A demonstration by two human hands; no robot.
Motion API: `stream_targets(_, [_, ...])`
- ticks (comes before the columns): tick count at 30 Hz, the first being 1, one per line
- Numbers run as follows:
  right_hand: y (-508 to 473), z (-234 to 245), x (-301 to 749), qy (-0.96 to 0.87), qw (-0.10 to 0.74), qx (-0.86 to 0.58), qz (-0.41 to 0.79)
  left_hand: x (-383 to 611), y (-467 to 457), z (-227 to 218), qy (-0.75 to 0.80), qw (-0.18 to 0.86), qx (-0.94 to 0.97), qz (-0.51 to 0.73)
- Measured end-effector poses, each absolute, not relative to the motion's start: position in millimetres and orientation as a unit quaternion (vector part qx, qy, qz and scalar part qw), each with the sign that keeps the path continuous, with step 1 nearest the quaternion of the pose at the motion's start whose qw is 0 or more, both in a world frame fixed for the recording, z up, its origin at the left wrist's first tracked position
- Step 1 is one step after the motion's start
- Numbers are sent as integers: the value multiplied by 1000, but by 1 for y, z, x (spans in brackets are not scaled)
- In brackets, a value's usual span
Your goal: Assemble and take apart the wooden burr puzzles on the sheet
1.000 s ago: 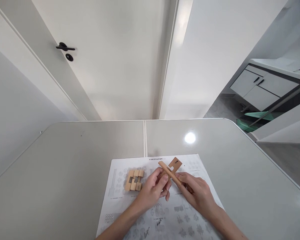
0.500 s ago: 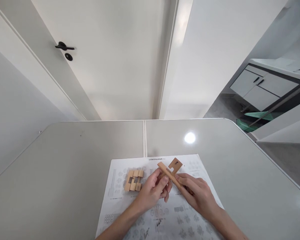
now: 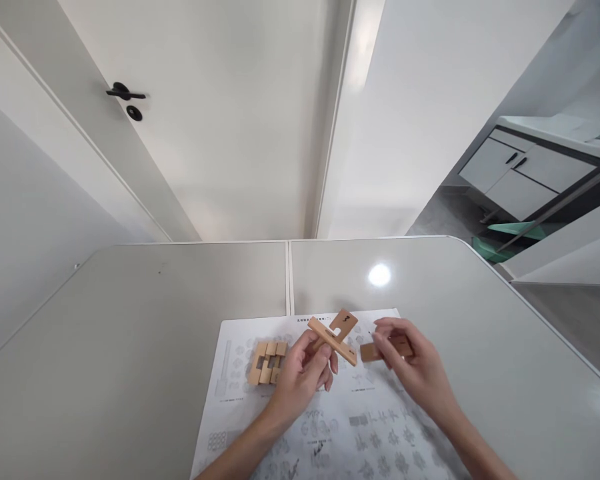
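My left hand (image 3: 303,377) is closed on two crossed wooden puzzle pieces (image 3: 334,335), held just above a printed instruction sheet (image 3: 330,420). One piece is a long bar, the other a notched flat piece with a dark mark on it. My right hand (image 3: 413,363) is a little to the right, its fingers pinching a separate short wooden piece (image 3: 373,351). A partly assembled block of several wooden pieces (image 3: 267,362) lies on the sheet to the left of my left hand.
The sheet lies on a grey table (image 3: 130,320) with a seam down its middle. A white door with a black handle (image 3: 123,93) stands behind. White cabinets (image 3: 525,173) and a green object (image 3: 510,233) are on the floor to the right.
My right hand has let go of the crossed pieces and moved right, now pinching a separate short piece. My left hand keeps the crossed pieces, shifted slightly left and up.
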State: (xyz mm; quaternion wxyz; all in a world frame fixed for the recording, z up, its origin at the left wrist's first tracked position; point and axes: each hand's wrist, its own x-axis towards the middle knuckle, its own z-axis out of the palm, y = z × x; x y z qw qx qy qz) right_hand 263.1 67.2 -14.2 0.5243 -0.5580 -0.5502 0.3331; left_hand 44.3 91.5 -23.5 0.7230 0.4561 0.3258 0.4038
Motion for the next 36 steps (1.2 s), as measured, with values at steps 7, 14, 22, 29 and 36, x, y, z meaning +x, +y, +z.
stream_targets(7, [80, -27, 277, -347, 611, -504, 502, 42, 91, -27, 353, 707, 484, 376])
stream_targets(14, [84, -26, 275, -162, 621, -411, 647, 42, 92, -21, 362, 703, 497, 358])
stream_targets(22, [83, -39, 277, -116, 603, -398, 682, 42, 92, -15, 358, 686, 507, 379])
stream_targets(29, [77, -28, 270, -228, 563, -407, 682, 42, 88, -12, 301, 760, 480, 318])
stream_targets(36, [76, -20, 265, -249, 550, -369, 707, 43, 87, -18, 315, 749, 493, 311])
